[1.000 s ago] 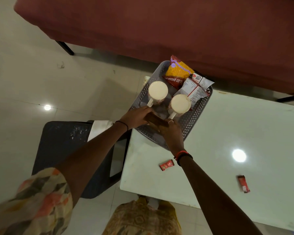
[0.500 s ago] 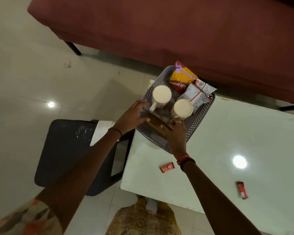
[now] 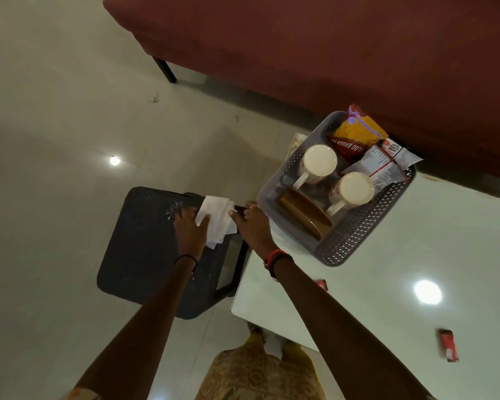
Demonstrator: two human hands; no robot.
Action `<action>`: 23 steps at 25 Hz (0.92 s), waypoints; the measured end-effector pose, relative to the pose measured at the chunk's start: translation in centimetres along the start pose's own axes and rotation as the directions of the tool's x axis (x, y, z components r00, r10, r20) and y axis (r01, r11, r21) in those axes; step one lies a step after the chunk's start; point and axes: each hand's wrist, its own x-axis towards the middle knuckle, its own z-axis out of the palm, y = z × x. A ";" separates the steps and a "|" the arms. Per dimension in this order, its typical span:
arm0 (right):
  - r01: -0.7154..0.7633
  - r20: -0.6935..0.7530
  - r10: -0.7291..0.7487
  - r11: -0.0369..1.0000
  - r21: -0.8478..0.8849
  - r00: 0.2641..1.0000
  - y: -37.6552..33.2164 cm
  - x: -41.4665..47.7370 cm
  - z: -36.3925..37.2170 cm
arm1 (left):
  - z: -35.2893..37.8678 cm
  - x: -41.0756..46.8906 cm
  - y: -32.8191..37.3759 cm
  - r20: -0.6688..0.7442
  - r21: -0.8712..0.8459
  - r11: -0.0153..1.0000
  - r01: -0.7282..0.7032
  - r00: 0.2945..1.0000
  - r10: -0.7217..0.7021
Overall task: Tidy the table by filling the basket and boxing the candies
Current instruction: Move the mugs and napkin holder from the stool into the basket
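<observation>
Hands — left (image 3: pixel 191 226), right (image 3: pixel 251 223) — on white paper (image 3: pixel 217 223) over black stool (image 3: pixel 145 243).

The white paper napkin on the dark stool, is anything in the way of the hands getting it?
No. The left hand already lies on the white paper napkin and the right hand touches its edge. Nothing visible sits between them on the dark plastic stool.

left wrist: black band (image 3: pixel 186 258) | right wrist: red-and-black bands (image 3: pixel 276 256) | finger ring (image 3: pixel 255 207) | patterned clothing (image 3: pixel 260 376)

basket (image 3: pixel 358 243) crowded, table (image 3: pixel 416 255) beside open
</observation>
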 end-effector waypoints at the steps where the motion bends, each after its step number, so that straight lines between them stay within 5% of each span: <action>1: -0.056 0.031 0.056 0.998 0.005 0.998 0.0 0.5 1.1 | 0.1 0.2 -0.4 0.022 -0.006 1.000 0.008 1.000 -0.008; 6: -0.405 0.187 0.363 0.864 0.299 0.913 0.3 2.3 4.2 | 0.6 1.0 -1.2 0.065 -0.048 0.995 0.090 0.994 -0.087; 12: -0.386 0.074 0.384 0.864 0.323 0.920 0.7 2.2 4.9 | 0.8 1.1 -1.1 0.219 -0.161 0.959 0.234 0.956 -0.196; 16: -0.380 0.131 0.358 0.842 0.383 0.924 0.6 1.2 3.4 | -0.1 0.0 0.2 0.292 -0.295 0.911 0.288 0.935 -0.201; 23: -0.295 0.203 0.222 0.826 0.480 0.954 0.7 -2.6 -1.5 | -1.4 -3.2 3.7 0.465 -0.691 0.556 0.462 0.873 -0.147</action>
